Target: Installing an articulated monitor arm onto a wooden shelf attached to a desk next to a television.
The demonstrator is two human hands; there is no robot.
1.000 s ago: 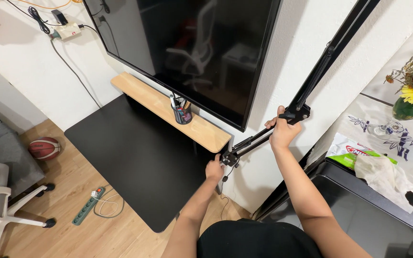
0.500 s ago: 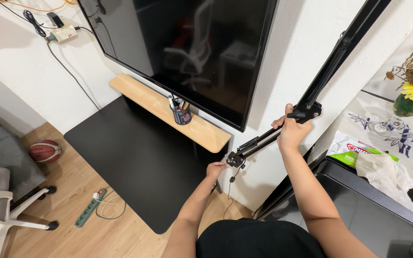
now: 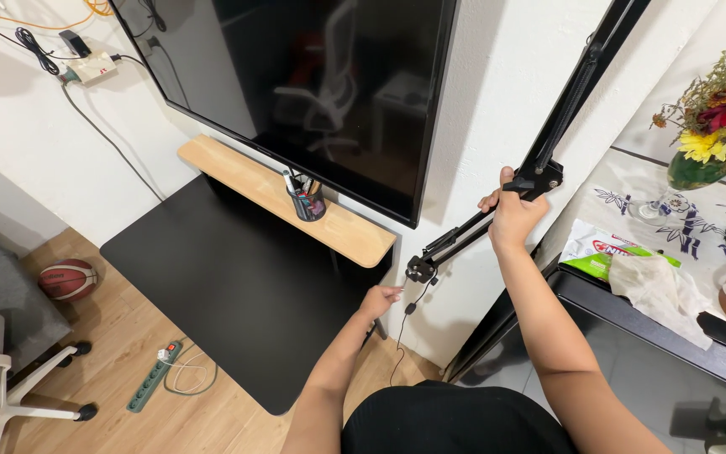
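A black jointed boom arm runs down along the white wall to an elbow joint. My right hand is closed around the arm just below that elbow. The lower section slopes down left to a black end mount with a thin cable hanging from it. My left hand is below and left of the end mount, fingers apart, holding nothing.
A black desk stands below a large wall screen, with a wooden shelf and a pen cup. A glass-topped table with flowers, a cloth and a packet is on the right. A power strip, ball and white chair sit on the floor.
My left hand has let go of the arm's end mount and dropped below it. My right hand keeps its grip near the elbow, and the view has shifted slightly.
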